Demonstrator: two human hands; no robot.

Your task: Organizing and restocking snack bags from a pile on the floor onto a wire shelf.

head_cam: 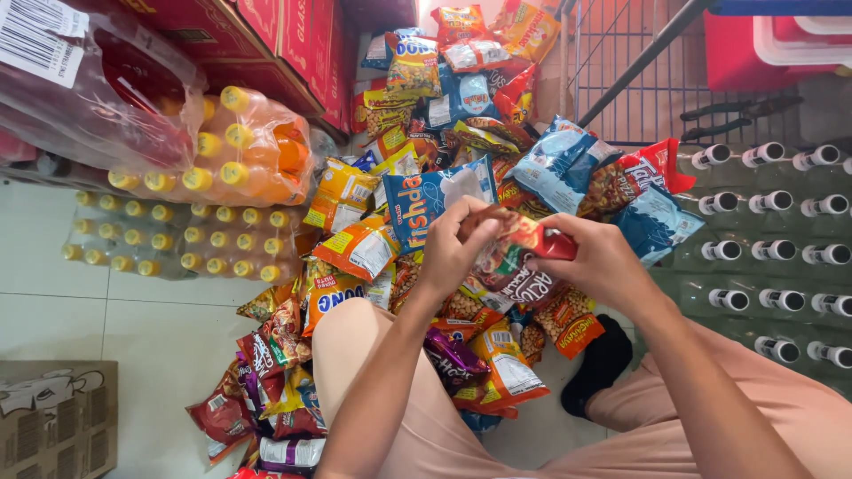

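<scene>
A: Red snack packet (524, 241): held between both hands, above the heap of snack bags (426, 204) on the floor.

B: Fingers?

A: Left hand (457, 253) curled, fingertips pinching the packet's left end. Right hand (603, 262) closed round the right end, thumb pressed on top.

B: Surroundings?

A: Shrink-wrapped orange bottles (240, 151) left, white-capped bottles (772, 248) right.

A small red snack packet (524, 241) with orange and green print, crinkled and glossy, lies roughly level between both hands, raised above the heap of snack bags, near the middle of the scene
</scene>
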